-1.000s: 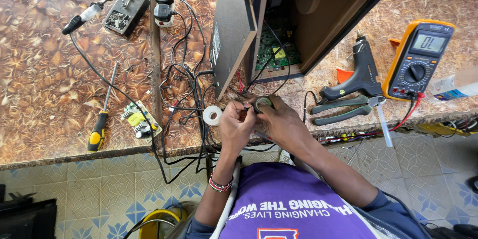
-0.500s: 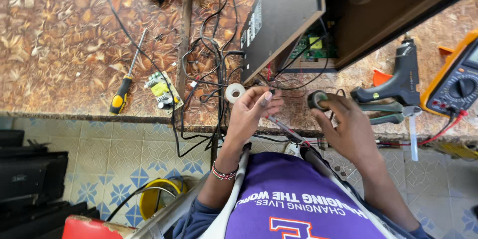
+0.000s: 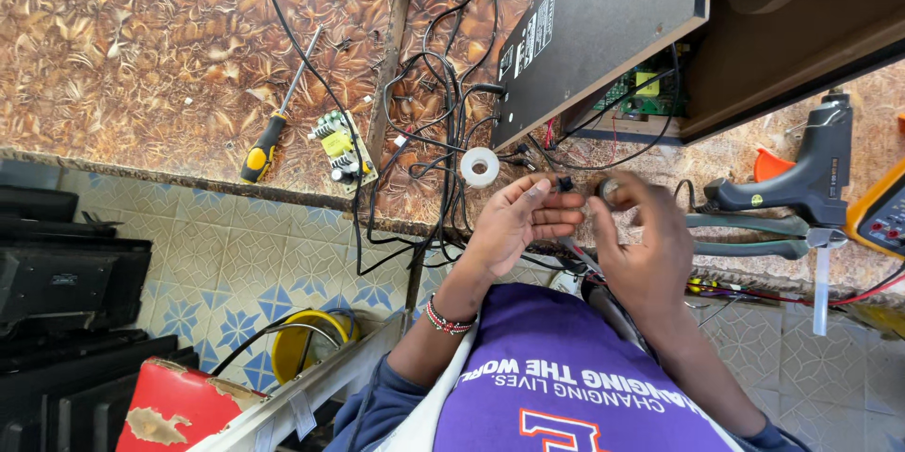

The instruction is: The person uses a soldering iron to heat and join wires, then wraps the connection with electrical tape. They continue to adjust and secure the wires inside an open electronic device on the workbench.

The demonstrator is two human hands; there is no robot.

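As both hands pinch it — small black connector (image 3: 566, 184).

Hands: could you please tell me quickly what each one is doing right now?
Left hand: pinching a small black part at its fingertips.
Right hand: closed on a small round part.

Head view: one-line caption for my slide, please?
Left hand and right hand pinch small dark parts beside a white tape roll on the workbench.
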